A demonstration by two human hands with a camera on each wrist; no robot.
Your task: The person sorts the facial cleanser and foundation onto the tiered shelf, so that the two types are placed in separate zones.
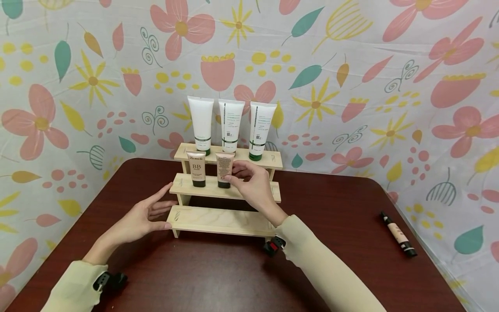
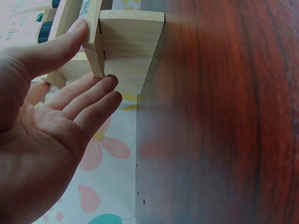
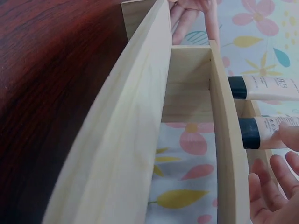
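Note:
A three-tier wooden display rack (image 1: 218, 220) stands on the table. My right hand (image 1: 255, 184) holds a small beige cosmetic tube (image 1: 225, 169) with a black cap by its right side, thumb in front. This tube stands cap-down on the middle tier, its printed text facing me. To its left is a matching BB cream tube (image 1: 197, 168). My left hand (image 1: 134, 219) touches the rack's left end. Its thumb lies at the bottom board's edge and its fingers are extended, as the left wrist view shows. Beyond them, a white tube (image 1: 200, 123) stands on the top tier.
Two more white tubes, one in the middle (image 1: 231, 123) and one on the right (image 1: 262, 128), share the top tier. A black-and-beige pen-shaped stick (image 1: 398, 234) lies at the right of the dark red table (image 1: 218, 277). Behind hangs a floral cloth (image 1: 331, 56).

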